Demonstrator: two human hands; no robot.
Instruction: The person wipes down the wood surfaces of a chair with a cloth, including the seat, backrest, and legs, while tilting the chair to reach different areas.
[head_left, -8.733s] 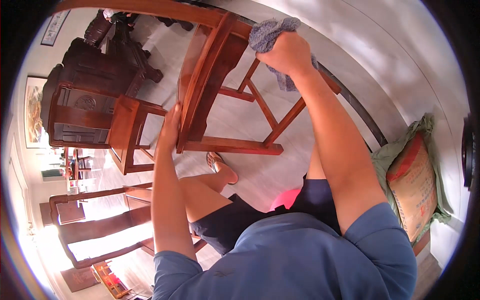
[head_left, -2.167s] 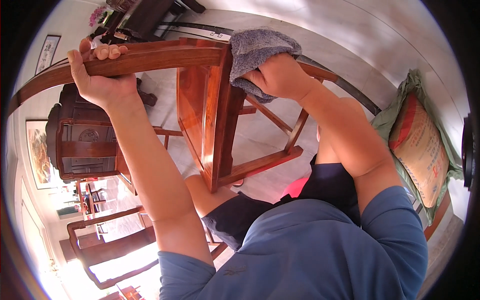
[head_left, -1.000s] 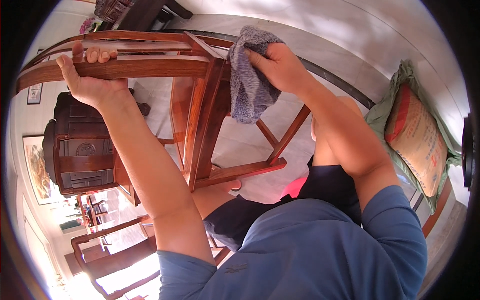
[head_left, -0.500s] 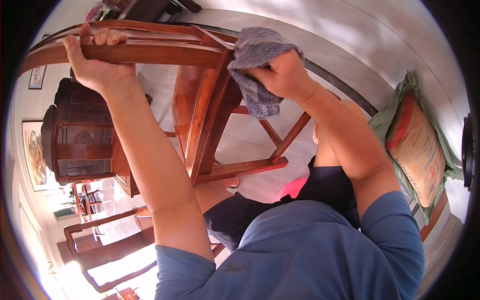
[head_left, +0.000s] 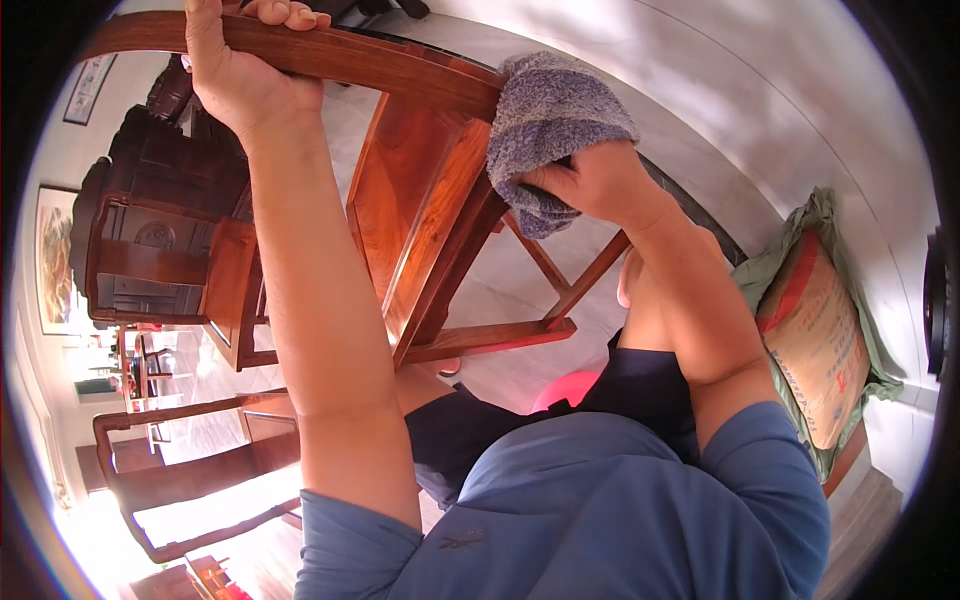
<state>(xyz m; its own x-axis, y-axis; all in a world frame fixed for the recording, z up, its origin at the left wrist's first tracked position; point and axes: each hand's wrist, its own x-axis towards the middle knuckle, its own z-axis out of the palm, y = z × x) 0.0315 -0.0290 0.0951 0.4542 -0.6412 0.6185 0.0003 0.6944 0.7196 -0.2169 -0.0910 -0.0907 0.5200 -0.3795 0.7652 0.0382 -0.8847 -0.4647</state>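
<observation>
A reddish-brown polished wooden chair (head_left: pixel 410 190) is tipped in front of me, its legs and stretcher bars toward the right. My left hand (head_left: pixel 250 80) is closed around a long curved rail of its frame at the upper left, fingers over the far side. A grey-blue terry cloth (head_left: pixel 560 105) is bunched in my right hand (head_left: pixel 610 185), thumb pressing into its folds. That cloth lies against the corner where the rail meets the seat edge and covers the joint.
Behind on the left stand a dark carved wooden chair (head_left: pixel 150 240) and a framed picture (head_left: pixel 58 260). Another wooden chair (head_left: pixel 200 480) is at lower left. A stuffed sack (head_left: pixel 815 335) in green wrapping leans by the white wall on the right. Something pink (head_left: pixel 568 388) shows below me.
The view has shifted, and the chair's rail and my left hand now sit higher in the picture. My right hand and the cloth appear slightly further right, still at the same corner.
</observation>
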